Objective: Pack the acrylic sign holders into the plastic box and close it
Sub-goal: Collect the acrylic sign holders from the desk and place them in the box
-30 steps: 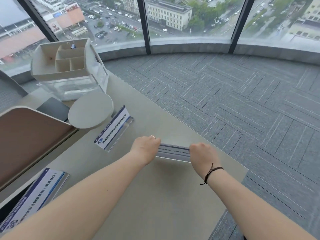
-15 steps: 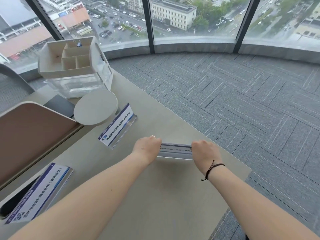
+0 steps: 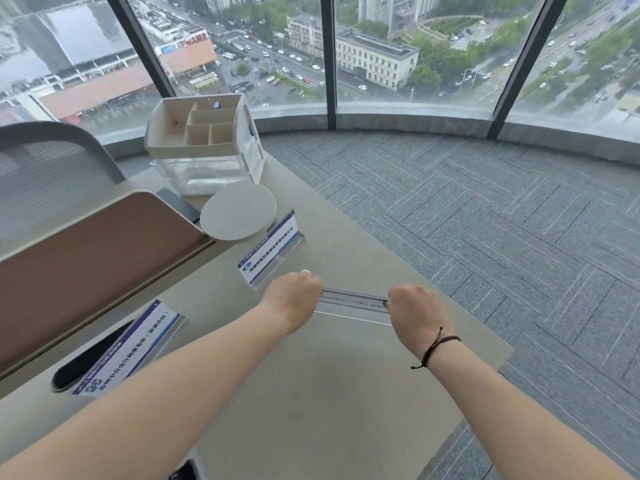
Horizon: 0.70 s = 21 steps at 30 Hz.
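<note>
Both hands grip one acrylic sign holder (image 3: pixel 353 301) near the table's right edge, my left hand (image 3: pixel 294 299) on its left end and my right hand (image 3: pixel 414 308) on its right end. A second sign holder (image 3: pixel 272 252) with a blue and white card stands just beyond my left hand. A third sign holder (image 3: pixel 128 348) lies at the near left. The clear plastic box (image 3: pixel 204 174) stands at the table's far end with a white compartment tray (image 3: pixel 201 128) on top.
A round white disc (image 3: pixel 239 213) lies between the box and the second holder. A beige partition (image 3: pixel 86 251) runs along the left, with a chair back (image 3: pixel 52 161) behind it. The table (image 3: pixel 329 393) ends close to my right hand, over grey carpet. A dark slot (image 3: pixel 86 358) is at left.
The view has tilted up and shifted, showing more window and the chair. Both hands stay clamped on the same holder, which has hardly moved on the table.
</note>
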Each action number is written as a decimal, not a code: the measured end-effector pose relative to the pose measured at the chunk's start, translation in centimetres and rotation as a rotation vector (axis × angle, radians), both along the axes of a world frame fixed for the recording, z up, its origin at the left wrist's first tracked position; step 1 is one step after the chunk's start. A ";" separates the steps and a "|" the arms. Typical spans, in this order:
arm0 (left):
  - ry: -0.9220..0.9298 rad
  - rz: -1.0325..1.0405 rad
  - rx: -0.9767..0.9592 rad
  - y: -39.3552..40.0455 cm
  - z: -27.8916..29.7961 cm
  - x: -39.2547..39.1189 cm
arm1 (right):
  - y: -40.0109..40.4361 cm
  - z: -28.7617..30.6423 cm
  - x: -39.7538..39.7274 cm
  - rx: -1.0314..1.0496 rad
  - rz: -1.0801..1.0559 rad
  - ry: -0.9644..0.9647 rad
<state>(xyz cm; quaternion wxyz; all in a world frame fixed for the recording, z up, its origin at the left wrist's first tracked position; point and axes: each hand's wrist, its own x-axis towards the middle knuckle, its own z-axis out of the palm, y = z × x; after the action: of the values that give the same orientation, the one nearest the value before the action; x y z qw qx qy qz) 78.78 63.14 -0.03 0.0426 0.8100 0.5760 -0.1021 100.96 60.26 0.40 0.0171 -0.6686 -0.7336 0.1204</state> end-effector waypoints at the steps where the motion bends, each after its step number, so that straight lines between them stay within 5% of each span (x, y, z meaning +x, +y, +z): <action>1: -0.003 0.012 0.008 -0.5 0.3 -0.9 | -0.3 0.7 -0.7 -0.006 0.015 0.003; 12: -0.094 0.154 0.095 -7.9 6.8 -12.4 | -6.3 8.0 -11.6 0.087 0.152 -0.038; 21: 0.015 0.155 0.078 -17.5 12.3 -22.7 | -15.2 14.1 -21.7 0.136 0.251 -0.021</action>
<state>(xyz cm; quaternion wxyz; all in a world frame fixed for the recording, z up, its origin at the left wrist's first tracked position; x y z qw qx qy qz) 56.06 45.62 12.32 0.0146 0.7631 0.6409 -0.0820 79.21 45.05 14.50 0.0396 -0.5700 -0.8181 0.0647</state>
